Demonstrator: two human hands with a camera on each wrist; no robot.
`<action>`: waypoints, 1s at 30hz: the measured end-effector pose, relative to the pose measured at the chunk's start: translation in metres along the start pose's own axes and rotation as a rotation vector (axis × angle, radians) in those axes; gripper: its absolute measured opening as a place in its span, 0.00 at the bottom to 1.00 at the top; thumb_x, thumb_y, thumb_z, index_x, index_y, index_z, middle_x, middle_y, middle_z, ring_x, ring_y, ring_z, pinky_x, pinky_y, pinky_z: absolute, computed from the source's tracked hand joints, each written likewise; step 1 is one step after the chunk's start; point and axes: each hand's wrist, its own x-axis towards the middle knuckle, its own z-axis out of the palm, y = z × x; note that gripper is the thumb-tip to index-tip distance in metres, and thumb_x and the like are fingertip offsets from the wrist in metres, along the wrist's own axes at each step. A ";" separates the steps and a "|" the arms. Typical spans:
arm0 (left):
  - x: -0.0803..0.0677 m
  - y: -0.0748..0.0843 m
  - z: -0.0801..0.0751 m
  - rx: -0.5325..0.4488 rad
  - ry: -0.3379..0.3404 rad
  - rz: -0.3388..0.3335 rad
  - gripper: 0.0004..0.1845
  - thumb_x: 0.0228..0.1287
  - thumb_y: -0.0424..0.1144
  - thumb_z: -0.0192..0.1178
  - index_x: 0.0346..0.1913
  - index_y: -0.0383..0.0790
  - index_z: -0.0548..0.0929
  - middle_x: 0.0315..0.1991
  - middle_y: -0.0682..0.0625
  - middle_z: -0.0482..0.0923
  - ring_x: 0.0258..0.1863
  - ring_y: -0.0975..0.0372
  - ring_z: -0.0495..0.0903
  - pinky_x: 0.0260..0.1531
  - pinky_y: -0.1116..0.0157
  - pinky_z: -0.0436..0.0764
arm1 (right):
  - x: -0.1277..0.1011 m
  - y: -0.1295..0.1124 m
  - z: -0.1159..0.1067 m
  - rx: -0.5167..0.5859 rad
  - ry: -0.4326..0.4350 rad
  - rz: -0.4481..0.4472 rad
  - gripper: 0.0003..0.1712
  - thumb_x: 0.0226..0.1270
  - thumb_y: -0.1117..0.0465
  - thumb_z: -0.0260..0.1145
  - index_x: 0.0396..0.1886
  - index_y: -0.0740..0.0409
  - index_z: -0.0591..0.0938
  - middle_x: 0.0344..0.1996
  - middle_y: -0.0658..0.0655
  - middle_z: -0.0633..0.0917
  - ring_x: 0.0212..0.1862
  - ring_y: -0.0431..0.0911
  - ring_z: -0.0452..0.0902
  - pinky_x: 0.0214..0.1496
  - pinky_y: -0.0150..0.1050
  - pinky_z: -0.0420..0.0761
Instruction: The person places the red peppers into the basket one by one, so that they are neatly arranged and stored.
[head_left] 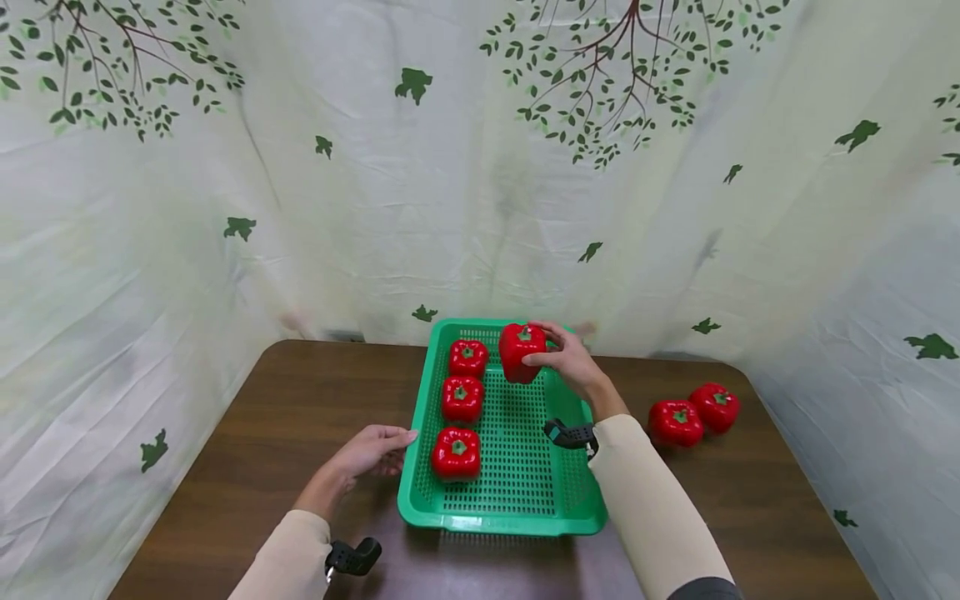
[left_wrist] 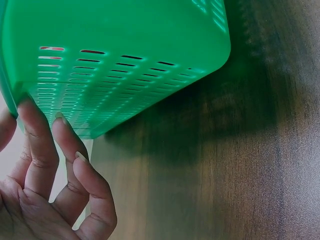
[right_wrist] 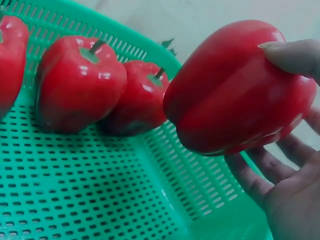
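On the dark wooden table (head_left: 300, 417) sits a green perforated plastic tray (head_left: 517, 492); three red peppers (head_left: 462, 398) line its left side, two red peppers (head_left: 693, 414) lie right of it.

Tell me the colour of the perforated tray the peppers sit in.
Green: the tray is bright green plastic, clearest in the head view.

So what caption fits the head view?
Right hand holds a red pepper over the green tray; left hand touches its rim.

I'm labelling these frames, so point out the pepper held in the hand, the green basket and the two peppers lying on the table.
held pepper (head_left: 521, 353): head view, its red front face.
green basket (head_left: 502, 522): head view, its near rim.
two peppers on the table (head_left: 676, 422): head view, top of the left one.
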 end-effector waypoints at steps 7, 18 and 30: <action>0.000 0.001 -0.002 0.006 0.003 0.000 0.21 0.71 0.49 0.55 0.44 0.30 0.82 0.28 0.51 0.81 0.30 0.60 0.79 0.38 0.59 0.79 | 0.018 0.014 0.005 0.000 0.014 0.036 0.39 0.58 0.72 0.67 0.70 0.59 0.65 0.65 0.64 0.67 0.62 0.59 0.66 0.58 0.50 0.75; 0.000 -0.001 0.000 0.005 0.002 -0.011 0.21 0.69 0.50 0.56 0.44 0.31 0.82 0.29 0.50 0.81 0.31 0.59 0.79 0.40 0.58 0.79 | 0.024 0.035 0.013 -0.002 0.101 0.077 0.40 0.58 0.72 0.69 0.70 0.56 0.66 0.67 0.62 0.66 0.64 0.60 0.65 0.61 0.57 0.71; 0.001 -0.001 -0.001 0.007 0.004 -0.005 0.19 0.70 0.48 0.56 0.41 0.31 0.82 0.27 0.51 0.80 0.30 0.59 0.78 0.39 0.59 0.79 | 0.029 0.047 0.024 -0.077 0.170 0.097 0.41 0.56 0.71 0.70 0.70 0.51 0.66 0.66 0.60 0.66 0.63 0.59 0.65 0.59 0.52 0.74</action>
